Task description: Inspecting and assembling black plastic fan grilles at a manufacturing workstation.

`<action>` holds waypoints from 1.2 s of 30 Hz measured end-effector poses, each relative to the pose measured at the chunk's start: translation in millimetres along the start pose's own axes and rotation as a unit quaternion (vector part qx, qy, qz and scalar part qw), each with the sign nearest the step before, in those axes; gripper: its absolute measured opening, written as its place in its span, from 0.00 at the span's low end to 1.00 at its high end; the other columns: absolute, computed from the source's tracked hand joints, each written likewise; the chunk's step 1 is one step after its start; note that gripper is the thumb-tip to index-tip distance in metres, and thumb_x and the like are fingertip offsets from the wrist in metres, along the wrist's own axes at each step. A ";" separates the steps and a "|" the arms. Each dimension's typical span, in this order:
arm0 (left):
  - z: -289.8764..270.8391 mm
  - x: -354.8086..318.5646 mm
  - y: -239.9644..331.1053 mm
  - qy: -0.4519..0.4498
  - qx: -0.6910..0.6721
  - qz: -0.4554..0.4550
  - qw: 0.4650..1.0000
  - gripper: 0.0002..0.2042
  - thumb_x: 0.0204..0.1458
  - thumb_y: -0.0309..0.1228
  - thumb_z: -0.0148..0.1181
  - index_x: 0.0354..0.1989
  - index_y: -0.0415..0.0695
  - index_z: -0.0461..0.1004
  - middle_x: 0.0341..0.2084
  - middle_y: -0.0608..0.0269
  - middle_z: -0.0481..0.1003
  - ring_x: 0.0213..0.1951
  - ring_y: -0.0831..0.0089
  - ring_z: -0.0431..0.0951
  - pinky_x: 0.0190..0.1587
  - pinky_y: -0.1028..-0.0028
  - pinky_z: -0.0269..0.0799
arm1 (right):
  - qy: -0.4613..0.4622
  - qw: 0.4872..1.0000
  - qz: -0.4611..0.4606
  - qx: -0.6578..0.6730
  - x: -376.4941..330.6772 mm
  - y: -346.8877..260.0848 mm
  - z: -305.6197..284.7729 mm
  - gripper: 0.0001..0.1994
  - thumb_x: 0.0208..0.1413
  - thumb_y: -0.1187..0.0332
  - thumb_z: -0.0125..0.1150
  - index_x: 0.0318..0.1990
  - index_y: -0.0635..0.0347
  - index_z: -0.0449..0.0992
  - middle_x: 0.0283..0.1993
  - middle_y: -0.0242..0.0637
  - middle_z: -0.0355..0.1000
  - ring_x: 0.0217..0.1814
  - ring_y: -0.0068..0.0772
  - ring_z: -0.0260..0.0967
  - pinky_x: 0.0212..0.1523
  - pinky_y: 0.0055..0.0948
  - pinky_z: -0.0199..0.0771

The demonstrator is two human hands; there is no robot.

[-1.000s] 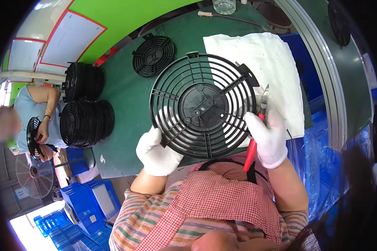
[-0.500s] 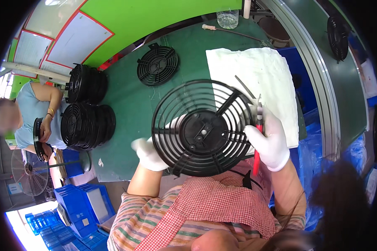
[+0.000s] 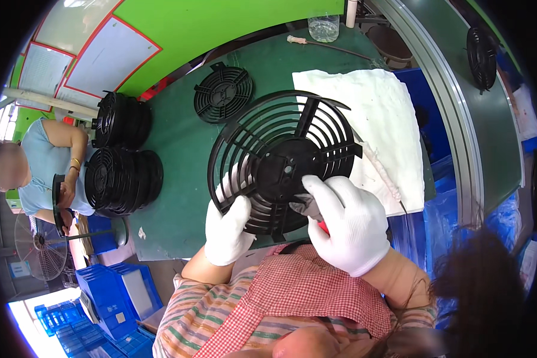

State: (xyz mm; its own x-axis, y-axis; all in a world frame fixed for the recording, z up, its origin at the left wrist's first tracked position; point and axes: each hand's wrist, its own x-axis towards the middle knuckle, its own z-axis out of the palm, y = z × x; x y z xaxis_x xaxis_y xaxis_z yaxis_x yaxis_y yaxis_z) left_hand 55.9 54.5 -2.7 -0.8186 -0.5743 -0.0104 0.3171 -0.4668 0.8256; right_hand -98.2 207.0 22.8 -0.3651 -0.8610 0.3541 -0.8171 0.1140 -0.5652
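Observation:
A round black plastic fan guard (image 3: pixel 286 170), with concentric rings, spokes and a solid hub, is held up tilted above the table's near edge. My gloved left hand (image 3: pixel 228 230) grips its lower left rim, some fingers showing behind the rings. In my gloved right hand (image 3: pixel 353 224) are red-handled nippers (image 3: pixel 308 207), mostly hidden by the palm. Their grey jaws lie at the lower right of the hub, and the right fingers are close to the guard there.
Another black guard (image 3: pixel 223 92) lies on the green table (image 3: pixel 176 173). Stacked guards (image 3: pixel 122 179) stand at left, near a co-worker (image 3: pixel 48 155) holding one. A white cloth (image 3: pixel 364 95) carries a thin tool with a wrapped handle (image 3: pixel 383 173). A clear water container (image 3: pixel 323 28) stands far back.
The guard has turned and tilted in my left hand, which now grips the near rim. My right hand has left the right rim and brought the nippers' jaws beside the hub.

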 end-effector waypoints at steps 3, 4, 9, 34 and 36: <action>4.6 -1.9 -0.5 0.020 0.015 0.022 0.999 0.28 0.61 0.29 0.52 0.67 0.32 0.53 0.61 0.50 0.64 0.62 0.63 0.66 0.65 0.63 0.61 | 0.028 0.997 -0.068 -0.005 2.5 2.2 4.1 0.33 0.32 0.72 0.65 0.55 0.59 0.73 0.39 0.37 0.68 0.28 0.37 0.70 0.29 0.33 0.72; 5.0 -2.1 1.0 0.021 0.014 0.022 0.999 0.28 0.61 0.29 0.52 0.67 0.32 0.53 0.61 0.50 0.64 0.62 0.63 0.66 0.65 0.63 0.61 | 0.027 0.997 -0.068 -0.005 3.9 2.5 7.0 0.33 0.32 0.72 0.65 0.55 0.59 0.73 0.39 0.37 0.68 0.28 0.37 0.70 0.29 0.33 0.72; 8.0 -8.6 -1.0 0.039 0.033 0.012 0.999 0.25 0.60 0.28 0.53 0.65 0.31 0.57 0.58 0.51 0.67 0.58 0.66 0.70 0.62 0.65 0.64 | 0.029 0.995 -0.066 -0.064 3.7 -0.7 16.3 0.33 0.32 0.70 0.65 0.55 0.61 0.74 0.41 0.38 0.70 0.28 0.35 0.70 0.28 0.31 0.72; 1.4 -5.4 -3.8 0.088 0.086 0.157 0.980 0.20 0.53 0.16 0.40 0.55 0.26 0.66 0.54 0.44 0.71 0.56 0.61 0.72 0.64 0.62 0.63 | -0.107 0.888 0.161 0.418 12.4 10.9 -15.0 0.16 0.43 0.81 0.56 0.43 0.63 0.70 0.31 0.29 0.68 0.28 0.11 0.61 0.29 0.14 0.63; 5.8 -1.2 0.8 0.140 0.064 0.116 0.981 0.20 0.53 0.15 0.38 0.54 0.27 0.66 0.54 0.43 0.70 0.57 0.60 0.72 0.64 0.61 0.63 | -0.066 0.886 0.215 0.405 12.9 5.2 -23.1 0.15 0.43 0.82 0.54 0.41 0.63 0.68 0.32 0.30 0.66 0.29 0.12 0.61 0.29 0.13 0.62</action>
State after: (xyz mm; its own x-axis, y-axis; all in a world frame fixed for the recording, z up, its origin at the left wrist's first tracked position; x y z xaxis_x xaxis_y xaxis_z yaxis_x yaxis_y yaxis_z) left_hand 54.3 58.8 1.3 -0.5622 -0.8257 0.0460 0.4014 -0.2238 0.8882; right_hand -117.5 207.9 41.7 -0.4659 -0.8808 -0.0841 -0.0074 0.0989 -0.9951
